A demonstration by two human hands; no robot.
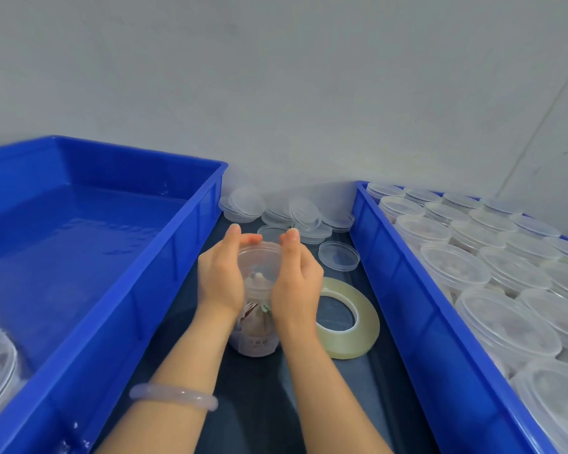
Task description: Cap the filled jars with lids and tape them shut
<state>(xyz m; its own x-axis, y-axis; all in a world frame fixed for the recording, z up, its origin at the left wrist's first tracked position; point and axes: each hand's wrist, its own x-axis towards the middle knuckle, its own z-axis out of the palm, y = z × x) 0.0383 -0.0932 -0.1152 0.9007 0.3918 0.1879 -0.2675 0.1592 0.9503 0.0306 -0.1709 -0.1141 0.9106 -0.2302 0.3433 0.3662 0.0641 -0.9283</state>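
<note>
A clear plastic jar with packets inside stands on the dark table between two blue bins. A clear lid sits on its mouth. My left hand cups the lid and the jar's top from the left, thumb and fingers curled over the rim. From the right, my right hand grips the same rim. A roll of clear tape lies flat on the table just right of the jar, beside my right wrist.
Several loose lids are heaped against the wall behind the jar, and one lid lies alone nearer. The left blue bin holds jars at its near left corner. The right blue bin is packed with capped jars.
</note>
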